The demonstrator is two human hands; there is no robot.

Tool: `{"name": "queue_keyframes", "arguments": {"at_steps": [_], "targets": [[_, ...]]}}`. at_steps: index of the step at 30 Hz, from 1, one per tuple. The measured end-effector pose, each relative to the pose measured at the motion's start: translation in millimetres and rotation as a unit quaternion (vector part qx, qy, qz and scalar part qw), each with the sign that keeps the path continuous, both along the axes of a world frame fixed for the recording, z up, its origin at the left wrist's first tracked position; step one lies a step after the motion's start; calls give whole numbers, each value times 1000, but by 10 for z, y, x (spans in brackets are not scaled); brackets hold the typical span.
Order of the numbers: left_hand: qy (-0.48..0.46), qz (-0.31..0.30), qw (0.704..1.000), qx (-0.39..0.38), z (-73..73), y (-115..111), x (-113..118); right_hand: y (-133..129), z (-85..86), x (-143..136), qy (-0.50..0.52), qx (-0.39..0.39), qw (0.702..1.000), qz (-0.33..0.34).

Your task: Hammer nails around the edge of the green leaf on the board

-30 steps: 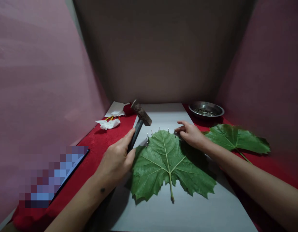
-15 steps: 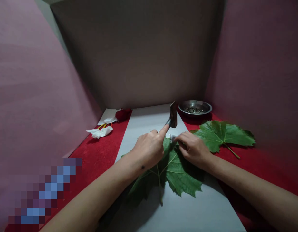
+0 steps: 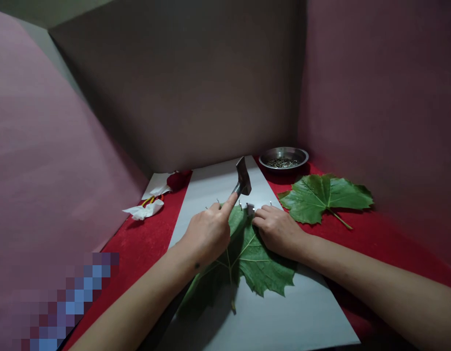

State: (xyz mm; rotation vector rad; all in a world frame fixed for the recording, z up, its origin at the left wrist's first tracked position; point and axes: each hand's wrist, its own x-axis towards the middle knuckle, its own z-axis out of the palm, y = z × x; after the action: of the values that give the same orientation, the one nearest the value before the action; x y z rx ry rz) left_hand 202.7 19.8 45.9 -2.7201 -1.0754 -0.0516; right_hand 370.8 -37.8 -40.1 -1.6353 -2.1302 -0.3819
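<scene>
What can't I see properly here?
Head view: gripped part of the hammer, hidden by the left hand.
Head view: whether the right hand pinches anything; its fingers hide that.
Head view: metal bits in the bowl, too small to count.
Head view: lower-left object, pixelated, cut by the edge.

We look from the person's head, through one forward-facing camera pitched down over the white board (image 3: 298,302). We stand close at its near end: the left arm (image 3: 145,292) rises large from below, and the right arm (image 3: 371,278) enters at lower right. The leaf (image 3: 262,268) sits nearer us than the bowl (image 3: 284,168). Farther off, we face the back wall (image 3: 196,97), with pink sides (image 3: 46,146) flanking our wide view.
</scene>
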Motion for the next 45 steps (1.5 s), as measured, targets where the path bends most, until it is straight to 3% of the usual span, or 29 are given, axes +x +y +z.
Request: {"name": "queue_keyframes", "arguments": {"at_steps": [10,15,22,33,40,45], "targets": [[27,22,999,-3,-122,119,12,8,-21,7,6,0,1000,-5],[16,-4,1000,-7,-83,94,39,1,-10,5,14,-1,1000,1],[39,-10,999,-9,-160,217,-111,6,-32,6,12,7,1000,-5],[37,-57,996,-50,-168,197,-134,26,-44,10,14,19,1000,3],[-32,-80,994,-72,-194,250,-144,18,-58,9,20,26,999,4],[-7,-45,996,-74,-190,283,-147,27,-53,10,13,31,999,3]]}}
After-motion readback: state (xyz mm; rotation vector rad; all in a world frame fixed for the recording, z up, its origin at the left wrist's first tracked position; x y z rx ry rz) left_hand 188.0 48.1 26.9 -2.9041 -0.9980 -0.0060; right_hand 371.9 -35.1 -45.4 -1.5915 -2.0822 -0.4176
